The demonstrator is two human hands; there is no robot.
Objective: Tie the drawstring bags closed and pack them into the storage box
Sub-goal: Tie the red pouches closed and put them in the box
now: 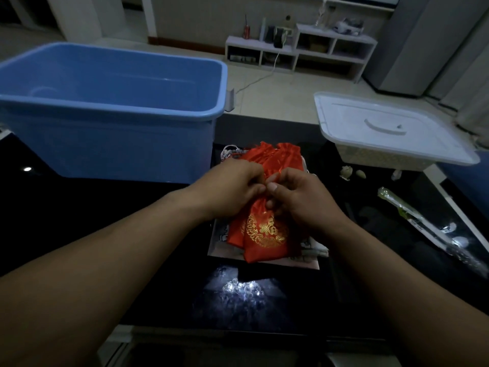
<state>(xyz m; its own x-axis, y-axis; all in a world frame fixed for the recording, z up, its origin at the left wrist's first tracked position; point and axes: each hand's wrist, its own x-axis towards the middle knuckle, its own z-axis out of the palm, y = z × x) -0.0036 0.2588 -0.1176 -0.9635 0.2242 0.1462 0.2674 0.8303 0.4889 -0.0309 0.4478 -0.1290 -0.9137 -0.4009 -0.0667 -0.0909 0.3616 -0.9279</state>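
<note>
Pinching the gathered neck of a red drawstring bag (264, 234) with left hand (232, 189) and right hand (299, 200), fingers curled tight, thumbs meeting over the neck. Lies mid-table on a pale sheet (291, 262), long axis running from near edge to far edge, neck pointing away, gold-printed bottom toward the near edge, more red bags (275, 157) heaped just beyond the knuckles. Farther out, an open blue storage box (119, 108) toward the far left corner of the black table (105, 202); a white lidded tub (383, 139) at the far right edge.

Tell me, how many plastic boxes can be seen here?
2. The open blue storage box is far left; the clear box with a white lid is far right. No others show.
</note>
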